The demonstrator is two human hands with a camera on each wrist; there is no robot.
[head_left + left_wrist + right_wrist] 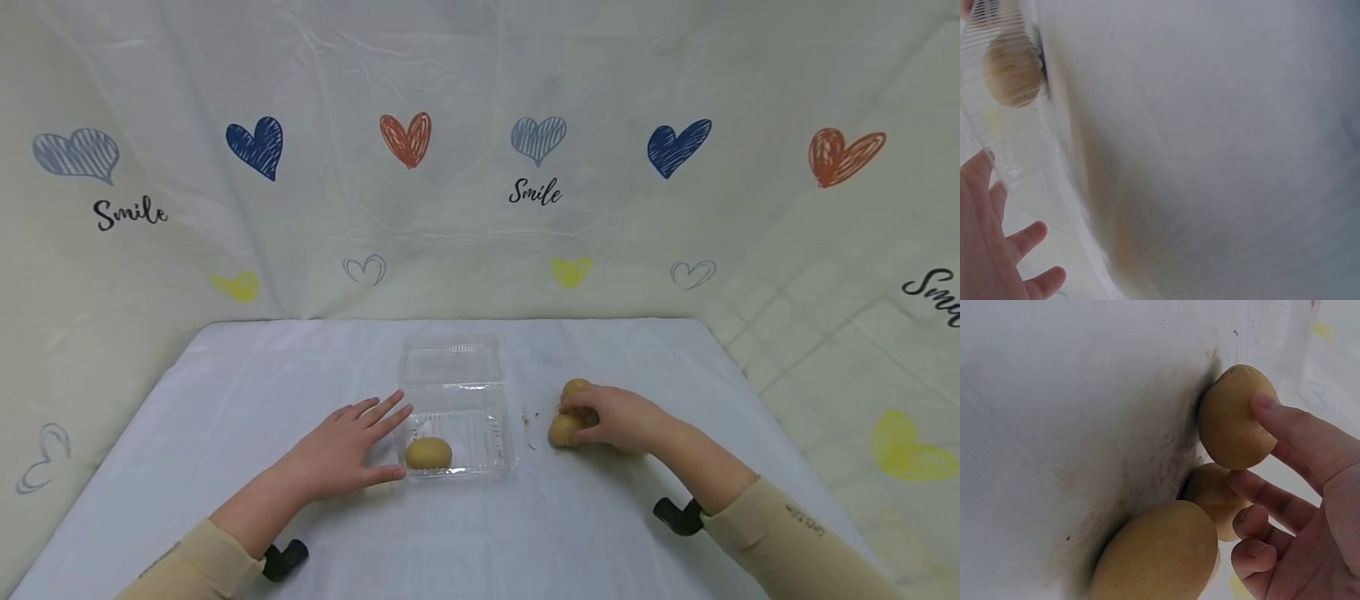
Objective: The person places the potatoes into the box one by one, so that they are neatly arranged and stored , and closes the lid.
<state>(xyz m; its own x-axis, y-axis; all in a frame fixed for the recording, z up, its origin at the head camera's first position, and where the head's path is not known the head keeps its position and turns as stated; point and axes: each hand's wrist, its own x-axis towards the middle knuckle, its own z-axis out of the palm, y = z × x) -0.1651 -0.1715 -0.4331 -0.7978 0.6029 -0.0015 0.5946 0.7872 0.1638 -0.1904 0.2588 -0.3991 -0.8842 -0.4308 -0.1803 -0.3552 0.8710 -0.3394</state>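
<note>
A clear plastic clamshell box (pixel 480 442) stands with its lid (pixel 450 364) folded back. One potato (pixel 429 453) lies at the box's near left, seen through the ribbed wall in the left wrist view. My left hand (pixel 337 454) spreads its fingers along the box's left side, fingertips at the rim; whether they touch it I cannot tell. To the right of the box, my right hand (pixel 626 417) pinches a potato (pixel 1238 419) between thumb and index finger, low at the table. Beside it lie a smaller-looking potato (pixel 1213 494) and a large one (pixel 1160 556), the latter mostly hidden in the head view.
Brown dirt crumbs (pixel 527 419) lie on the white tablecloth (pixel 300 358) between box and potatoes, and smudges mark the cloth around the potatoes. A pale sheet (pixel 465 217) printed with hearts hangs behind the table.
</note>
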